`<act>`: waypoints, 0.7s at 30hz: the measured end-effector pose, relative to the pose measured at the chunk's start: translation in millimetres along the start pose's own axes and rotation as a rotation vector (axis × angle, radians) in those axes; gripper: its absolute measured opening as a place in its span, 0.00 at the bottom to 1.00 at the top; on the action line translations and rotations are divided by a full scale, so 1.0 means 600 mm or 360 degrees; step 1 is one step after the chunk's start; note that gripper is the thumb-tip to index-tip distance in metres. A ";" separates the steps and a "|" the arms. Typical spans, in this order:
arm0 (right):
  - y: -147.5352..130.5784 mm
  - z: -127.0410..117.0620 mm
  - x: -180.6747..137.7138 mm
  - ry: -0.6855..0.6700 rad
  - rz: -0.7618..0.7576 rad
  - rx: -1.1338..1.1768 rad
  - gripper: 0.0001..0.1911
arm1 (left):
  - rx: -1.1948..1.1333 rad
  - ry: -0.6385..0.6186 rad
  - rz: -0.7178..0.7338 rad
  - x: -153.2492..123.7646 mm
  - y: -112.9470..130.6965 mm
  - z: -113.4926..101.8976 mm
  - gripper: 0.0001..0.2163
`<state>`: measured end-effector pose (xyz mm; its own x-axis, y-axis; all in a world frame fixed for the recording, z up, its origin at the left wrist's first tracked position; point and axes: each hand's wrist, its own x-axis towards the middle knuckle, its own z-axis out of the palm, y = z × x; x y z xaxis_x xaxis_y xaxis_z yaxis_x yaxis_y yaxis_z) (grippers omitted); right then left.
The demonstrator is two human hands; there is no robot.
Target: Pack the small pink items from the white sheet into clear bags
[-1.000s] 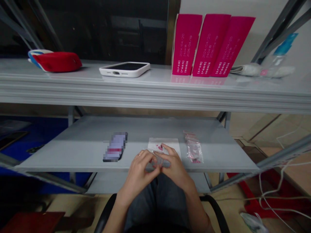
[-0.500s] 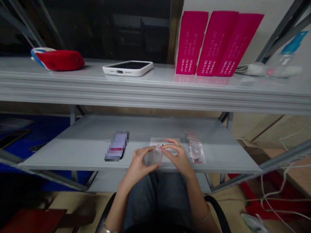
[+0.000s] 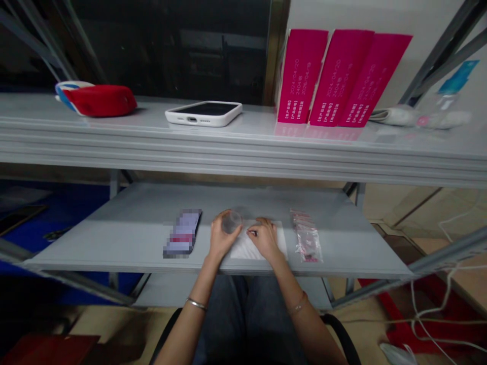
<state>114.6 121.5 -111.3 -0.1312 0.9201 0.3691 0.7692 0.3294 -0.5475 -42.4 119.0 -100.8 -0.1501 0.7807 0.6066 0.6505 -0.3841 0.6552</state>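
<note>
My left hand (image 3: 221,237) is wrapped round a clear plastic cup (image 3: 233,221), tilted with its round opening toward the right. Over a white paper sheet (image 3: 247,249) on the lower shelf, my right hand (image 3: 265,237) has its thumb and forefinger pinched together; whatever is between them is too small to make out. The paper lies partly under both hands. Just right of it is a row of small clear zip bags (image 3: 306,235) with pinkish-red strips, overlapping one another.
A phone (image 3: 183,233) with a blurred screen lies left of my hands. On the upper shelf are a red pouch (image 3: 101,100), a white-cased phone (image 3: 204,113), magenta boxes (image 3: 340,78), a rolled cloth (image 3: 395,115) and a blue-topped spray bottle (image 3: 452,96). The upper shelf's front edge (image 3: 236,157) overhangs behind.
Both hands have moved forward, away from my body. The cup has gone forward and left with my left hand, and my right hand has curled lower over the paper.
</note>
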 end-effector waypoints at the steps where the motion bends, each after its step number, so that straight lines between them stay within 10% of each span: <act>1: 0.002 0.003 0.000 0.0020 -0.0003 0.0033 0.06 | -0.0010 -0.0025 0.0018 -0.002 -0.002 0.003 0.21; 11: -0.003 -0.011 0.030 0.0643 -0.0036 0.0677 0.06 | 0.0053 -0.0106 0.0291 -0.012 -0.007 0.004 0.20; 21: 0.010 -0.021 0.019 0.0408 -0.0105 0.0458 0.11 | 0.0056 -0.0165 0.0336 -0.012 0.001 -0.002 0.19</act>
<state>125.6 131.7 -101.0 0.0138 0.8240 0.5664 0.5529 0.4657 -0.6909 -41.9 112.8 -104.4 0.0682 0.7321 0.6778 0.6852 -0.5281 0.5015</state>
